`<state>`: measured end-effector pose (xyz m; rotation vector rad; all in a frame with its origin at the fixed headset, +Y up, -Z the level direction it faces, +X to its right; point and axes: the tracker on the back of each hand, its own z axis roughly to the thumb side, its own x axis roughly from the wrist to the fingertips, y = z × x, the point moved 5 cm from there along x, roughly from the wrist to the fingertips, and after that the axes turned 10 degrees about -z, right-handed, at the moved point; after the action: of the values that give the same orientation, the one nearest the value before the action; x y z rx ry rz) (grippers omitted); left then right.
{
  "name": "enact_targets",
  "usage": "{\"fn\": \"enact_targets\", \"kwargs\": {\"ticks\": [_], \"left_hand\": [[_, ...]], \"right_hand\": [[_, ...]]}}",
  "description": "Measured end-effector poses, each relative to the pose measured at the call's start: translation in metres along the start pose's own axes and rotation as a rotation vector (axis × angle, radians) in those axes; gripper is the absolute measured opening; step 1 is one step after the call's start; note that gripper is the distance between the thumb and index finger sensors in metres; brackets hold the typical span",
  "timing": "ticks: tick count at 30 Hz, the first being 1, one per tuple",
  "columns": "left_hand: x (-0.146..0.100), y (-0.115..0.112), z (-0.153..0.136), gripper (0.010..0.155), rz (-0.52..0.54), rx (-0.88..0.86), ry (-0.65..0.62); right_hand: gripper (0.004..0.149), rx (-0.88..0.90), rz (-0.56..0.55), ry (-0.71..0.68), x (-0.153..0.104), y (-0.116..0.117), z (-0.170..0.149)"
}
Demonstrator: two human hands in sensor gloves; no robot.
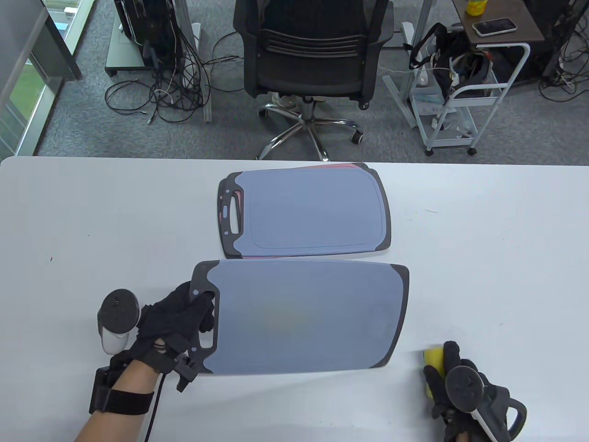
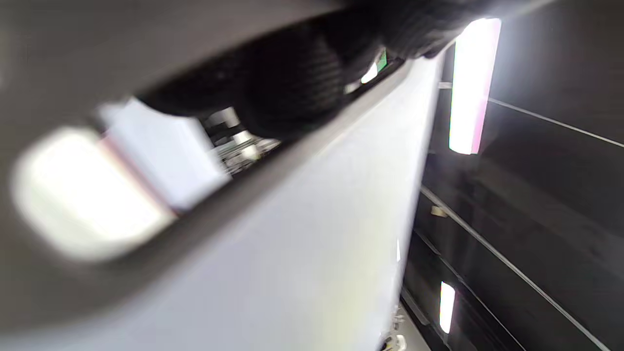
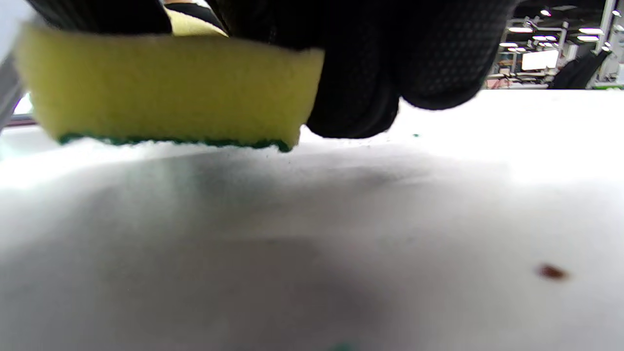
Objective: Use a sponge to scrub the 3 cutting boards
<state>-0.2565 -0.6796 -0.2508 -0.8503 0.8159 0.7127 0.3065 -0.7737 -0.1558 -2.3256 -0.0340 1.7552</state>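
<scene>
A large blue-grey cutting board (image 1: 303, 315) with dark ends is held at its handle end by my left hand (image 1: 184, 317), fingers curled through the handle slot; the board looks raised off the table near me. Behind it a second blue-grey board (image 1: 308, 214) lies on top of a red board (image 1: 340, 165), of which only a thin edge shows. My right hand (image 1: 448, 368) at the table's front right grips a yellow sponge (image 1: 433, 359) with a green scrub side (image 3: 170, 141) just above or touching the tabletop. The left wrist view shows the board's handle (image 2: 122, 234) close up, blurred.
White table (image 1: 92, 230) with open surface left and right of the boards. A black office chair (image 1: 313, 55) stands behind the far edge, a white cart (image 1: 460, 106) to its right. A small brown speck (image 3: 551, 271) lies on the table near the sponge.
</scene>
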Motion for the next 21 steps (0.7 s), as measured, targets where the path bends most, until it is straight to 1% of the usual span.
{"fn": "enact_targets", "kwargs": {"ticks": [1,2,3,4,6,7,8,9,10,11,14,16,18,20,21], "left_hand": [[-0.003,0.003,0.008,0.046,-0.017,0.050,-0.023],[-0.008,0.004,0.017,0.044,-0.056,0.141,-0.042],[-0.012,0.003,0.018,0.043,-0.085,0.224,-0.034],[-0.016,-0.002,0.016,0.042,-0.134,0.290,-0.034],[-0.025,-0.016,0.005,0.040,-0.269,0.407,-0.026],[-0.029,-0.023,-0.002,0.039,-0.316,0.479,-0.006],[-0.033,-0.035,-0.007,0.038,-0.363,0.577,0.000],[-0.036,-0.040,-0.009,0.039,-0.384,0.662,-0.022],[-0.037,-0.047,-0.006,0.039,-0.362,0.702,-0.070],[-0.036,-0.051,-0.005,0.038,-0.352,0.712,-0.088],[-0.032,-0.074,-0.003,0.039,-0.364,0.834,-0.130],[-0.033,-0.093,-0.004,0.038,-0.372,0.981,-0.154],[-0.033,-0.111,-0.005,0.039,-0.398,1.111,-0.173],[-0.031,-0.127,-0.006,0.039,-0.410,1.172,-0.168],[-0.031,-0.130,-0.005,0.040,-0.404,1.187,-0.173]], "right_hand": [[0.075,0.015,-0.003,0.009,0.000,-0.001,-0.002],[0.075,0.029,-0.010,0.020,-0.001,-0.002,-0.004],[0.075,0.030,-0.014,0.025,-0.001,-0.002,-0.006],[0.075,0.032,-0.016,0.030,-0.002,-0.003,-0.007],[0.075,0.022,-0.030,0.034,-0.003,-0.004,-0.009],[0.074,0.013,-0.028,0.044,-0.003,-0.004,-0.011],[0.075,0.025,-0.015,0.062,-0.004,-0.002,-0.012],[0.075,0.046,-0.006,0.072,-0.005,-0.001,-0.013],[0.075,0.081,0.000,0.082,-0.006,0.000,-0.011],[0.075,0.087,-0.005,0.080,-0.006,0.000,-0.009],[0.075,0.024,-0.042,0.044,-0.006,-0.005,-0.003],[0.075,0.016,-0.063,0.043,-0.004,-0.011,-0.001],[0.075,0.051,-0.099,0.047,-0.001,-0.020,0.001],[0.075,0.107,-0.149,0.032,0.006,-0.031,0.017],[0.075,0.118,-0.156,0.018,0.008,-0.033,0.026]]}}
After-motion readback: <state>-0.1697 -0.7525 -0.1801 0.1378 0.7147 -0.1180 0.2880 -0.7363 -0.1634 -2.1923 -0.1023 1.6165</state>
